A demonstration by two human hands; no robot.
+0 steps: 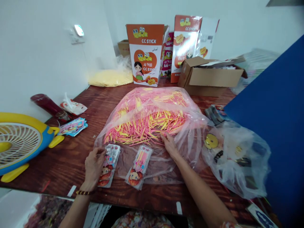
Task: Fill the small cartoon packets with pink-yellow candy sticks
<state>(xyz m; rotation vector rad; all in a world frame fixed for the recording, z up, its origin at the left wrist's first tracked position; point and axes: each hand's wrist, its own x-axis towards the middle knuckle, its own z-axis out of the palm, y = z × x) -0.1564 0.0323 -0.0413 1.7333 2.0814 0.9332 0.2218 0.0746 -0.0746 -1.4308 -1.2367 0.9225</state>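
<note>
A big clear plastic bag [190, 126] lies open on the wooden table [66, 158], full of several thin pink and yellow sticks [147, 123]. My right hand [169, 144] reaches into the near edge of the stick pile, fingers bent down among the sticks. My left hand [93, 166] rests on a small printed packet [109, 164] with a cartoon face, fingers curled on its left edge. A second packet [139, 166], with pink sticks inside, lies between my hands on the bag's plastic.
A yellow fan [21, 142] stands at the left edge, with a stack of packets [72, 126] and a dark red bottle [47, 106] beside it. CC Stick boxes [146, 53] and a brown carton [211, 77] stand at the back. A plastic bag [237, 158] and blue board [275, 114] lie right.
</note>
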